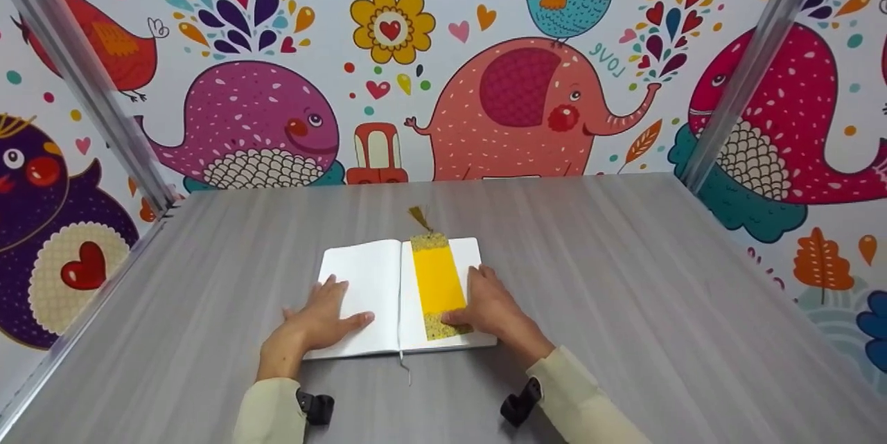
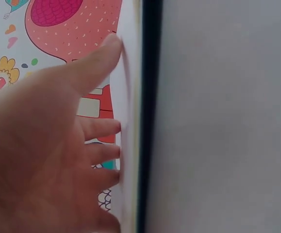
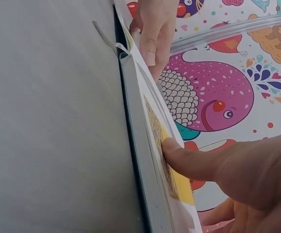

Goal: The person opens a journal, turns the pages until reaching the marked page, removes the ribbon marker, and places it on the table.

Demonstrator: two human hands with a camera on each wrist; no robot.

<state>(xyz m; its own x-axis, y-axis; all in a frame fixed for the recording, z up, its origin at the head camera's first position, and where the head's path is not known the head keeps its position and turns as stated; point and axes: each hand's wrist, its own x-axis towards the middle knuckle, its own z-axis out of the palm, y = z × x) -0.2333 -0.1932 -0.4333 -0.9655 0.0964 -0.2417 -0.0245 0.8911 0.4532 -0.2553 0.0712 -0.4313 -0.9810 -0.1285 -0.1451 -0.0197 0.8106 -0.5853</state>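
Note:
An open notebook [image 1: 364,298] with blank white pages lies on the table. A yellow bookmark [image 1: 439,281] with patterned gold ends lies lengthwise on its right page, its gold tassel [image 1: 418,217] hanging past the top edge. With fingers spread, my left hand [image 1: 315,319] rests on the left page, thumb toward the middle. At the right page is my right hand [image 1: 495,305]. Its thumb [image 3: 179,155] presses the lower part of the bookmark, and its other fingers lie by the page's right edge, partly hidden in the right wrist view.
A thin ribbon marker [image 1: 406,364] sticks out from the notebook's bottom edge. Grey wood-grain table [image 1: 624,291] surrounds the notebook. Behind stands a wall [image 1: 388,84] printed with cartoon animals, with metal posts [image 1: 741,70] at the table's back corners.

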